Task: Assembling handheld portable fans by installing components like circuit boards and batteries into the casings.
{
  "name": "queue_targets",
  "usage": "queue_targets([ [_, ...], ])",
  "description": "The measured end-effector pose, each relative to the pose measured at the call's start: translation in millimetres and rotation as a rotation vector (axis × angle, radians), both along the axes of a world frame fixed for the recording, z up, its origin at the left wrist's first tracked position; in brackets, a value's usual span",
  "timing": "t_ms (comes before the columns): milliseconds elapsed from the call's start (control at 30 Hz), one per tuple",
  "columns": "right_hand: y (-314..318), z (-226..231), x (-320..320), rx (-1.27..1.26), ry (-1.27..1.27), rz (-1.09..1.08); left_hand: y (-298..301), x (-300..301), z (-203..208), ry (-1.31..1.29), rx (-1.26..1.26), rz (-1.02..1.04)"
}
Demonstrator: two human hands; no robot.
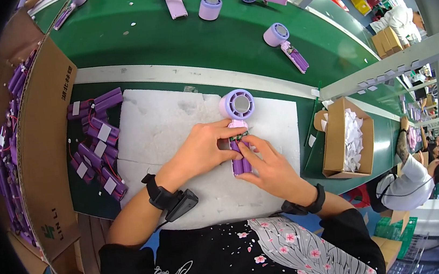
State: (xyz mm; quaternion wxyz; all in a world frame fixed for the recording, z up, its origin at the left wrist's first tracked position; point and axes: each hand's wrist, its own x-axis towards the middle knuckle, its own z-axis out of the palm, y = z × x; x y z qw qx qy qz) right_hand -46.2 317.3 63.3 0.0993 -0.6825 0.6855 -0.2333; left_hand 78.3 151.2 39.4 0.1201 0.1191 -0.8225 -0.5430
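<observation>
Both hands meet over a small purple handheld fan (238, 114) lying on the white foam mat (159, 127), near the mat's far right corner, round fan head pointing away from the person. Left hand (202, 150) curls over the fan's open handle from the left, fingers bent and closed onto the handle side, knuckles up. Right hand (269, 166) comes from the lower right, thumb and forefinger pinched on the purple battery cells (240, 159) seated in the handle; the other fingers are loosely folded. Hands are together, touching at the fingertips over the handle. A bit of green circuit board (238, 132) shows between fan head and cells. Along the mat's left edge, on the green bench (165, 40), lies a heap of purple battery packs (96, 145) with red wires. A cardboard flap (47, 146) stands further left. Beyond the mat's right edge, an open cardboard box (339, 139) holds white scraps. More purple fans (281, 40) lie on the far belt.
</observation>
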Motion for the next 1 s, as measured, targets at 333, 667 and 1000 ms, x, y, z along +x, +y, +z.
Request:
queue_targets([
  [333, -149, -27, -140, 0.002, 0.083, -0.028, -9, -1, -7, 0.103, -0.049, 0.277],
  [667, -253, 12, -288, -0.132, 0.399, -0.466, -10, 1, -9, 0.135, -0.025, 0.276],
  [1000, -290, 11, -366, 0.390, 0.789, -0.625, -11, 2, -10, 0.133, 0.073, 0.290],
])
